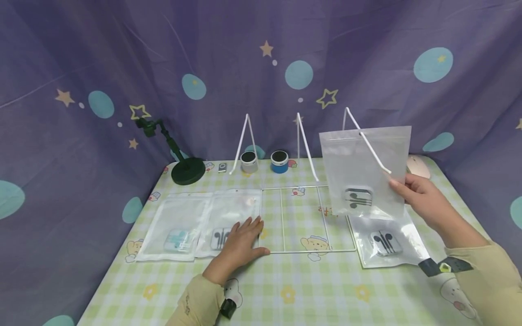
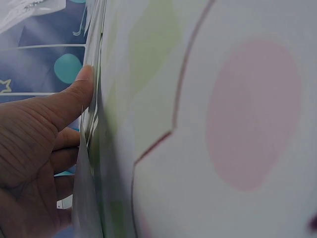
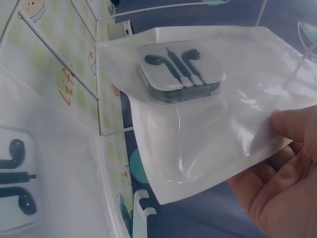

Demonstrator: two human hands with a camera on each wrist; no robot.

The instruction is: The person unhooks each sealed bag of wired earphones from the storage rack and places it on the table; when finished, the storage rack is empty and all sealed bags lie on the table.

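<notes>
My right hand (image 1: 426,197) pinches the right side of a frosted zip pouch (image 1: 367,167). Inside it is a clear square case of dark earphones (image 3: 181,69). The pouch hangs upright at the right prong (image 1: 375,151) of a white wire rack (image 1: 282,222); that prong seems to pass through its top hole. My left hand (image 1: 242,242) rests with fingers spread on the rack's left edge and an earphone pouch (image 1: 234,203) lying there. Left of it lies a pouch with a pale teal item (image 1: 177,242). Another earphone pouch (image 1: 401,256) lies below the held one.
Two more prongs (image 1: 306,149) rise from the rack's back. Behind stand a grey speaker (image 1: 249,163), a blue speaker (image 1: 279,164) and a small grey device (image 1: 222,167). A dark green lamp-like stand (image 1: 188,171) is at back left, a pink mouse (image 1: 418,166) at back right.
</notes>
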